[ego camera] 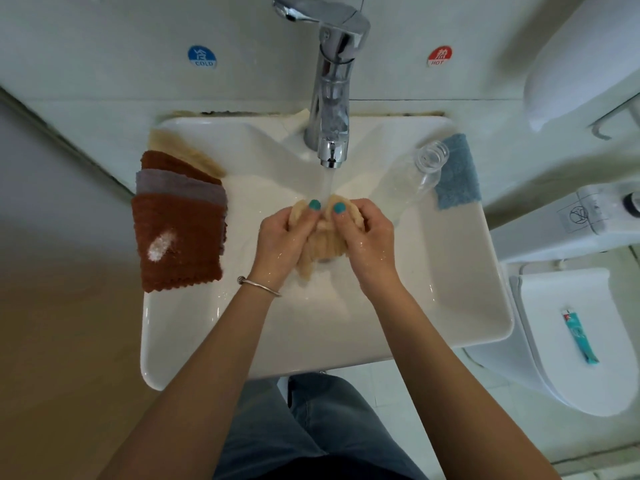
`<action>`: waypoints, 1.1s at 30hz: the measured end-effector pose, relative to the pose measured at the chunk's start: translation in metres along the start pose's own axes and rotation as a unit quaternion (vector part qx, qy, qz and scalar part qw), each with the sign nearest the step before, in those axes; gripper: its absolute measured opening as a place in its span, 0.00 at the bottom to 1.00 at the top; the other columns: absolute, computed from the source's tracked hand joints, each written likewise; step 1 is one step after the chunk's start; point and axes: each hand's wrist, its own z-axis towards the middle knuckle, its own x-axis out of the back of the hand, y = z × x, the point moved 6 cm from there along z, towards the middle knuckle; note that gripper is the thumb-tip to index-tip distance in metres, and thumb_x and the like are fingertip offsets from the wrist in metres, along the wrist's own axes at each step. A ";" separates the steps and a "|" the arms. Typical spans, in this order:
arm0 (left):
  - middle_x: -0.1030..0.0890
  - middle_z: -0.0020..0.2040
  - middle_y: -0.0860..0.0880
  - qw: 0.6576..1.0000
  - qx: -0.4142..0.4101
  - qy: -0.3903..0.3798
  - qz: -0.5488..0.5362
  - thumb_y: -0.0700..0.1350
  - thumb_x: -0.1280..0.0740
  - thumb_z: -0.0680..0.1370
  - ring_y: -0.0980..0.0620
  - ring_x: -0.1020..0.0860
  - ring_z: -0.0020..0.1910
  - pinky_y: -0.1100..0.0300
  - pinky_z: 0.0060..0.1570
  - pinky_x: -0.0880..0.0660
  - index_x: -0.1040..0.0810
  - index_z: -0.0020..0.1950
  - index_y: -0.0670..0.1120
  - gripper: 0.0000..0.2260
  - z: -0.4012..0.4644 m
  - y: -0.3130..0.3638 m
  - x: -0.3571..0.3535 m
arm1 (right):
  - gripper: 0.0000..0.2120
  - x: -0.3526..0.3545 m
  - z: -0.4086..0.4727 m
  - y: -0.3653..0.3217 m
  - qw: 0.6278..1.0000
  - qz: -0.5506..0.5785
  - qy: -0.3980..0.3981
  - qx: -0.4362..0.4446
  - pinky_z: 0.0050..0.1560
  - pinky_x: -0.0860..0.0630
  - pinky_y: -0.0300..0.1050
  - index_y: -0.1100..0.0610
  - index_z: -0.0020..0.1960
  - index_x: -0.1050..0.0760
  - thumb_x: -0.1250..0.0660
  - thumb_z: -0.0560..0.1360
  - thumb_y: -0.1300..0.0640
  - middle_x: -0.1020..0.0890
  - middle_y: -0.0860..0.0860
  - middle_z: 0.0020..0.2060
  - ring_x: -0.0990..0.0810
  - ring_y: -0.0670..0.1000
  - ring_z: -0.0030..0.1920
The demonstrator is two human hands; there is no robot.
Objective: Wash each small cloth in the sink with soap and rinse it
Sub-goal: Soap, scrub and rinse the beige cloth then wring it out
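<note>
Over the white sink [450,289], both hands, left [282,237] and right [367,237], clutch a beige cloth [320,245] under the tap [332,109]; a toilet [571,341] stands beside.

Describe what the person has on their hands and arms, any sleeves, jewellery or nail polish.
Both forearms are bare, with no sleeves in view. The left hand has a thin silver bangle at the wrist. The right hand wears no jewellery that shows. Both thumbnails carry teal polish. Both hands look wet, with shiny droplets.
</note>
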 end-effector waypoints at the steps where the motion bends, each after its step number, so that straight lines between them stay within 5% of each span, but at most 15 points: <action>1: 0.25 0.31 0.53 1.000 -0.003 -0.004 0.000 0.50 0.33 0.79 0.63 0.28 0.29 0.70 0.32 0.30 0.21 0.40 0.41 0.14 -0.002 0.001 0.002 | 0.04 0.003 0.000 0.001 1.000 0.002 0.004 -0.002 0.44 0.24 0.39 0.56 0.48 0.23 0.32 0.78 0.56 0.21 0.47 0.40 0.23 0.41 0.40; 4: 0.24 0.32 0.51 1.000 -0.015 0.000 -0.028 0.46 0.32 0.78 0.62 0.28 0.30 0.68 0.33 0.29 0.21 0.42 0.38 0.11 -0.007 0.008 0.000 | 0.04 0.012 -0.005 -0.001 1.000 0.002 0.014 0.003 0.42 0.25 0.38 0.57 0.50 0.24 0.33 0.79 0.57 0.21 0.46 0.39 0.23 0.39 0.38; 7: 0.20 0.36 0.55 0.998 -0.047 -0.029 -0.040 0.41 0.29 0.76 0.59 0.24 0.36 0.64 0.40 0.25 0.20 0.43 0.47 0.02 -0.008 0.020 -0.016 | 0.08 0.020 -0.010 0.002 1.000 0.013 0.012 -0.012 0.39 0.25 0.34 0.60 0.54 0.26 0.31 0.77 0.58 0.22 0.46 0.39 0.23 0.36 0.35; 10: 0.17 0.45 0.58 0.994 -0.075 -0.062 -0.056 0.38 0.30 0.74 0.61 0.20 0.45 0.65 0.48 0.25 0.18 0.48 0.49 0.07 -0.008 0.025 -0.026 | 0.09 0.022 -0.008 0.004 0.999 -0.026 0.024 -0.013 0.34 0.30 0.34 0.56 0.42 0.28 0.33 0.78 0.54 0.26 0.45 0.32 0.29 0.38 0.30; 13: 0.18 0.42 0.58 0.996 -0.082 -0.020 -0.005 0.35 0.30 0.74 0.67 0.22 0.39 0.71 0.43 0.27 0.18 0.49 0.47 0.09 -0.006 0.019 -0.009 | 0.15 0.007 -0.003 -0.005 0.999 -0.047 0.008 0.018 0.34 0.33 0.38 0.56 0.39 0.34 0.35 0.80 0.52 0.31 0.48 0.31 0.33 0.43 0.32; 18: 0.19 0.34 0.59 0.996 -0.067 0.049 -0.016 0.31 0.28 0.72 0.67 0.23 0.33 0.73 0.38 0.28 0.20 0.41 0.52 0.14 -0.005 0.014 0.035 | 0.07 -0.035 0.001 -0.014 0.984 -0.161 -0.077 0.021 0.40 0.25 0.52 0.39 0.41 0.34 0.40 0.76 0.41 0.25 0.44 0.36 0.25 0.50 0.38; 22: 0.20 0.36 0.54 0.997 -0.067 0.028 -0.026 0.36 0.30 0.76 0.66 0.24 0.31 0.70 0.36 0.27 0.21 0.41 0.50 0.09 -0.001 0.028 0.020 | 0.05 -0.020 -0.004 -0.017 0.998 -0.019 -0.060 0.014 0.41 0.23 0.41 0.48 0.51 0.31 0.36 0.81 0.56 0.23 0.46 0.41 0.22 0.43 0.40; 25: 0.21 0.35 0.54 0.997 -0.078 0.005 -0.009 0.40 0.33 0.79 0.65 0.25 0.31 0.70 0.35 0.28 0.22 0.41 0.48 0.07 0.001 0.032 -0.001 | 0.03 0.002 -0.007 -0.012 0.998 -0.002 -0.049 0.039 0.37 0.28 0.33 0.58 0.48 0.30 0.36 0.80 0.61 0.25 0.45 0.36 0.26 0.39 0.34; 33: 0.26 0.30 0.55 0.992 -0.101 0.077 0.011 0.43 0.32 0.78 0.65 0.29 0.28 0.71 0.32 0.33 0.25 0.37 0.48 0.10 -0.004 0.021 0.038 | 0.08 -0.026 -0.001 -0.021 0.997 0.005 -0.068 0.039 0.41 0.24 0.39 0.60 0.53 0.27 0.41 0.83 0.56 0.21 0.51 0.41 0.22 0.46 0.41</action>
